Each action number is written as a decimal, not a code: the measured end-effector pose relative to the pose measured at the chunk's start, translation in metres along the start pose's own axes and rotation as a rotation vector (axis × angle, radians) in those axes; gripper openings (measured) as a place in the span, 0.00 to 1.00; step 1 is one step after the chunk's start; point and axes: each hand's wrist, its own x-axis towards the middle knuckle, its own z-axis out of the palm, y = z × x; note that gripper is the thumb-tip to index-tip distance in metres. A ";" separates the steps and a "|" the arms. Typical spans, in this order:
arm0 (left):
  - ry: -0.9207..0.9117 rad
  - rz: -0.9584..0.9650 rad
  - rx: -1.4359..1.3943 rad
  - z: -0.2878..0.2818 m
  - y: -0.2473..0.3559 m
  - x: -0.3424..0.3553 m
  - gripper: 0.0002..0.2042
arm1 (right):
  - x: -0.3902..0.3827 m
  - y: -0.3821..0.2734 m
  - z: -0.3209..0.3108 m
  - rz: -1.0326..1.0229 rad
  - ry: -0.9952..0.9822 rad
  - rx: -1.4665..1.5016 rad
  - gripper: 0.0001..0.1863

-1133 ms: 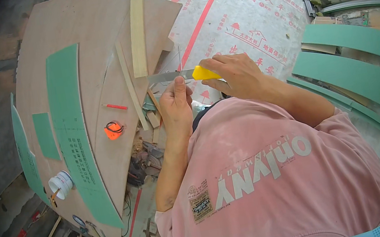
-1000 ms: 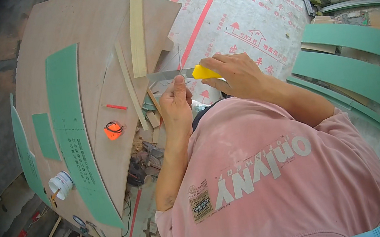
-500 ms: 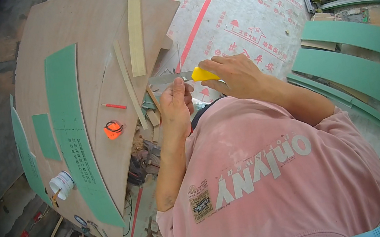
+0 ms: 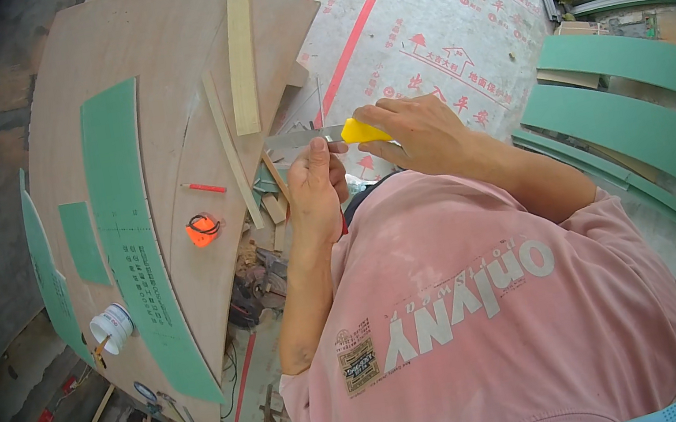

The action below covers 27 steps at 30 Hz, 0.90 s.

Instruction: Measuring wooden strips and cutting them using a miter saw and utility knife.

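Note:
My right hand (image 4: 417, 122) is closed around the yellow handle of a flat-bladed tool (image 4: 354, 131). Its metal blade points left across my front; its exact kind is hard to tell. My left hand (image 4: 318, 180) has its fingers curled and its thumb up against the blade, near the handle. Something small and red shows just below that hand, mostly hidden. Left of my hands, a red pencil (image 4: 204, 189) and an orange tape measure (image 4: 202, 229) lie on a large wooden board (image 4: 162, 70). A long green panel strip (image 4: 115, 159) rests there too.
Two wood strips (image 4: 244, 66) lie on the board, with a white tub (image 4: 113, 329) near its left side. Offcuts (image 4: 273, 208) and dusty items sit below its near edge. More green panels (image 4: 629, 135) are stacked at right, on the sheet-covered floor (image 4: 423, 27).
Both hands stay at the tool with barely any movement. A bit of red now shows below my left hand.

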 end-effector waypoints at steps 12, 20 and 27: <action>0.146 0.123 0.207 0.000 -0.011 0.001 0.27 | -0.001 0.001 0.002 -0.012 0.013 -0.005 0.18; 0.010 0.033 0.026 0.000 -0.004 -0.002 0.26 | -0.003 0.001 0.002 -0.032 -0.003 0.000 0.17; 0.093 0.132 0.173 -0.001 -0.009 0.000 0.26 | 0.000 -0.003 -0.002 -0.015 0.000 -0.004 0.18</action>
